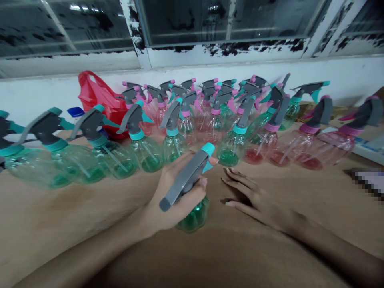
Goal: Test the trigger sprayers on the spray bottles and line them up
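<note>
My left hand is wrapped round the neck of a green spray bottle with a grey and teal trigger head. This bottle stands on the wooden table in front of me. To its right, my right hand rests palm down on the tabletop, fingers stretched out and holding nothing. Just beyond my hands runs a row of spray bottles: green ones with teal collars on the left, pink ones with pink collars on the right.
Several more pink and green spray bottles crowd behind the front row. A red plastic bag and a blue cap are at the back left. A blurred-out flat object lies at the right. A white wall with windows closes off the back.
</note>
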The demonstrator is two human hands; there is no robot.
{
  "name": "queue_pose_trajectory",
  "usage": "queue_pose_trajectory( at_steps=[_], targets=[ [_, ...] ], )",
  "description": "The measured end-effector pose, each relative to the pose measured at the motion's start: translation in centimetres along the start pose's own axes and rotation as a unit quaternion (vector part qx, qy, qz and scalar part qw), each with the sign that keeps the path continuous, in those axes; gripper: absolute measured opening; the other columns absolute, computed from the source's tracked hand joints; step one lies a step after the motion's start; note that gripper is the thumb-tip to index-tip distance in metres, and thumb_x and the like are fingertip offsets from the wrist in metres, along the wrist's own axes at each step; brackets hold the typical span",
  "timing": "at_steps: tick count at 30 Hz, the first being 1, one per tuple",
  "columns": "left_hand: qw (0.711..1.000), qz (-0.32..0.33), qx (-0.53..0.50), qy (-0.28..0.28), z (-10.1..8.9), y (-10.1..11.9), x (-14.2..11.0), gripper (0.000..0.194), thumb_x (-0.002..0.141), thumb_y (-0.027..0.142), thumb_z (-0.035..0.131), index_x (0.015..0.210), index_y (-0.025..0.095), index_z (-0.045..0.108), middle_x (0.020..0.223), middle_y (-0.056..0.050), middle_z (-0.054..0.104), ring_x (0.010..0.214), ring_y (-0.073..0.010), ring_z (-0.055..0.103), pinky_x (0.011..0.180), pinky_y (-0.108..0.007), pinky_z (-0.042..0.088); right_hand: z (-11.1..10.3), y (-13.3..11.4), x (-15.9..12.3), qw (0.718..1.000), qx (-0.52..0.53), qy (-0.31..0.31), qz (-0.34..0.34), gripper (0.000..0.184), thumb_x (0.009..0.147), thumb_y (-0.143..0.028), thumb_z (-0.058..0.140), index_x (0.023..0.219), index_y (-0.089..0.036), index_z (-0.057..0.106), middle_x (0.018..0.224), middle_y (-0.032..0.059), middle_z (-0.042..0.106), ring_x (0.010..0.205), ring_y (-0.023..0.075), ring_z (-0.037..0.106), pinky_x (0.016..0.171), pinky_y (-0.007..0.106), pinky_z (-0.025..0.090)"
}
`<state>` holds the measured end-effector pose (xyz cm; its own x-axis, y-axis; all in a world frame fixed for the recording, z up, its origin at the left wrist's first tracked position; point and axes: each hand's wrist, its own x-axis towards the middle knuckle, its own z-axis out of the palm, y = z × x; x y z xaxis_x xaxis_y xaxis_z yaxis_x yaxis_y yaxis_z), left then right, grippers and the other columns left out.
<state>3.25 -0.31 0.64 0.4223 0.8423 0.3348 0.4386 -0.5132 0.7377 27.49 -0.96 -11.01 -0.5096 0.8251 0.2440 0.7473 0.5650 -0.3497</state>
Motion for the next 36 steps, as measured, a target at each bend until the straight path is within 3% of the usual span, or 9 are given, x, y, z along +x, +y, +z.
queue_pose_trajectory(
  at_steps=[36],
  targets=[
    [1.000, 0.025, -0.003, -0.002, -0.11, 0.02, 0.14, 0.035, 0.074, 0.016, 0.048, 0.107, 0.025, 0.057, 0.077, 0.000, 0.055, 0.059, -0.0147, 0.053, 0.066, -0.030, 0.051, 0.23, 0.05, -0.12, 1.000, 0.007, 0.021, 0.007, 0.065, 0.086, -0.047, 0.049, 0.141, -0.023, 0.024, 0.145, 0.0082, 0.033, 0.133, 0.0250, 0.029, 0.106, 0.048, 0.032]
  ],
)
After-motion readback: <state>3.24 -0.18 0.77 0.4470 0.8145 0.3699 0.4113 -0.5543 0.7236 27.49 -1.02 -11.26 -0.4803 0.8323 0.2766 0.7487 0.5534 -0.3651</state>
